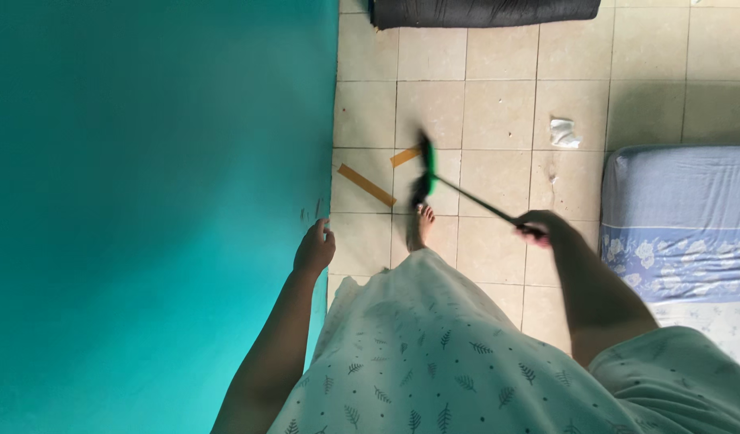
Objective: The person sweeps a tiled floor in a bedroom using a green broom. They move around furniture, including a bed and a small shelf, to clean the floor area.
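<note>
My right hand (541, 227) grips the thin dark handle of a broom. Its green and black head (426, 165) is blurred and sits over the beige tiled floor (498, 112) just ahead of my bare foot (420, 225). Two strips of brown tape (366, 184) lie on the tiles beside the broom head. My left hand (314, 247) hangs loosely curled by the edge of the teal wall (145, 201), holding nothing. I wear a pale dress with a small leaf print (434, 354).
A mattress with a blue floral sheet (683, 217) lies at the right. A crumpled white scrap (564, 133) lies on the tiles near it. A dark rolled mat (482, 11) lies along the far edge of the floor.
</note>
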